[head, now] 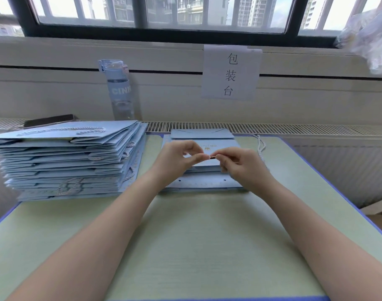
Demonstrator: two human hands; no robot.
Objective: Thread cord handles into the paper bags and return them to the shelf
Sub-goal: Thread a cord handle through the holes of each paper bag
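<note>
With the left hand and the right hand brought close together, pinching one small dark cord tip between thumb and forefinger from both sides, other fingers curled.

Under both forearms, a pale green desk with a blue edge. On its left part, a tall stack of flat light blue paper bags, with twisted handles showing between the layers. Directly below the hands, a small stack of the same bags, lying flat, with two punched holes along the near edge. On the wall behind, a paper sign with three characters. Left of the sign, standing upright behind the tall stack, a clear water bottle with a blue lid. Beside it, a dark phone. Right of the small stack, a twisted cord on the desk; impossible to tell whether joined to the pinched tip.
</note>
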